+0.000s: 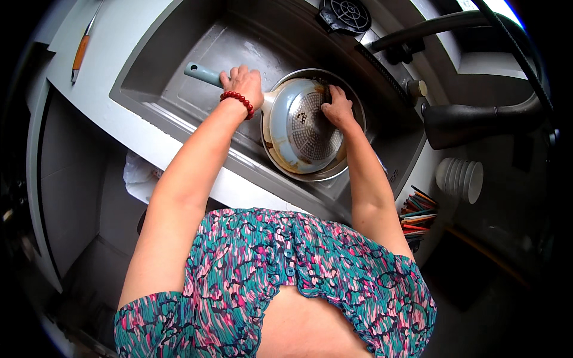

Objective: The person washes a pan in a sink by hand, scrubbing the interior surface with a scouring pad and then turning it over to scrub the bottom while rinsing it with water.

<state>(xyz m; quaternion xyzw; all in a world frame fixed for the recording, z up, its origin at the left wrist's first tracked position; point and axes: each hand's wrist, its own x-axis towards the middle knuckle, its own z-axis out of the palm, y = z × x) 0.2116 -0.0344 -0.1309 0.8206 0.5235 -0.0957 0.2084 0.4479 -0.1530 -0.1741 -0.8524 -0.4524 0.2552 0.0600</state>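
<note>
A frying pan (292,128) lies upside down over a round metal basin (347,85) in the sink, its underside facing up. Brown stains mark its pale blue-grey side and the dotted metal base. My left hand (243,82) is closed around the blue-grey handle, whose end sticks out to the left. On the far right part of the pan's base, my right hand (339,108) presses down with curled fingers. Something dark shows by those fingertips, too hidden to name. A red bead bracelet circles my left wrist.
The dark sink (209,65) surrounds the basin. A black faucet (459,124) reaches in from the right, near stacked white bowls (459,179) and a holder of chopsticks (419,213). A wooden-handled tool (80,55) lies on the left counter; a black round drain-like piece (346,15) is behind.
</note>
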